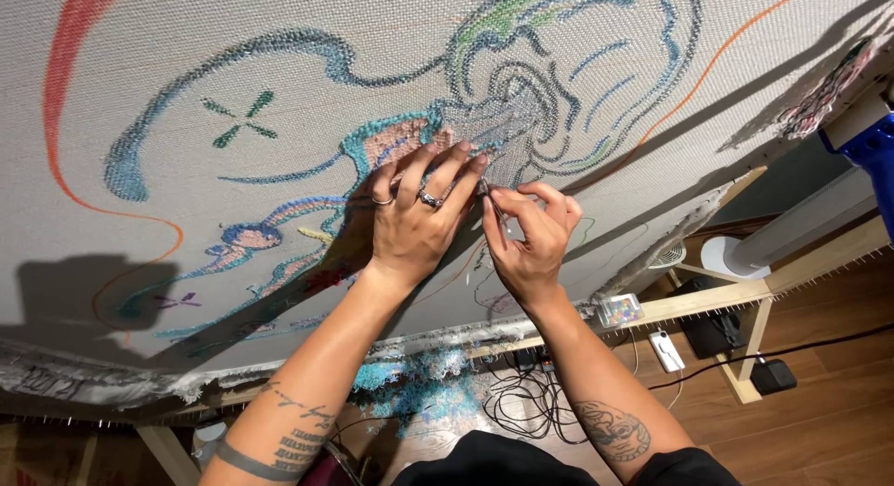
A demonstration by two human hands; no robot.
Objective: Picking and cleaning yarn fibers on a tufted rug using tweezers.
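A large pale backing cloth is stretched on a wooden frame and carries a tufted pattern of blue, green, pink and orange yarn lines. My left hand, with rings on two fingers, lies flat on the cloth beside a pink and turquoise patch. My right hand pinches something small and thin against the cloth right next to the left fingertips; what it is I cannot make out. Both forearms reach up from the bottom of the view.
Blue yarn scraps and black cables lie on the wooden floor under the frame. A white power strip, a small box of colourful bits, a white fan and a blue tool are at the right.
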